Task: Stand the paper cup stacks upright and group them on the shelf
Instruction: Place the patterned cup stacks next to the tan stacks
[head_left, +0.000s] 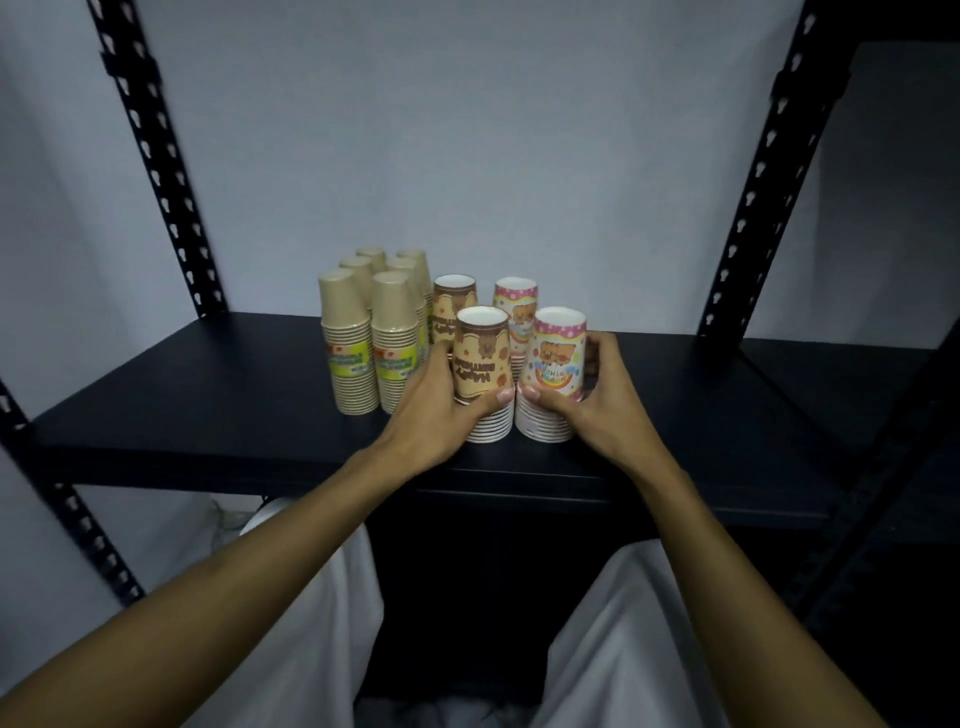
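Both our hands hold cups: our left hand curls around the near brown cup stack, our right hand around the near pink cup stack. These two stand upright, touching, near the front of the black shelf. Just behind stand another brown stack and another pink stack; plain kraft stacks group at left.

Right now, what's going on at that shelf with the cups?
A person is grouping paper cup stacks on the black shelf. The left hand grips the front brown stack, the right hand the front pink stack, side by side. All stacks stand upright, including a brown stack and pink stack behind and plain tan stacks to the left.
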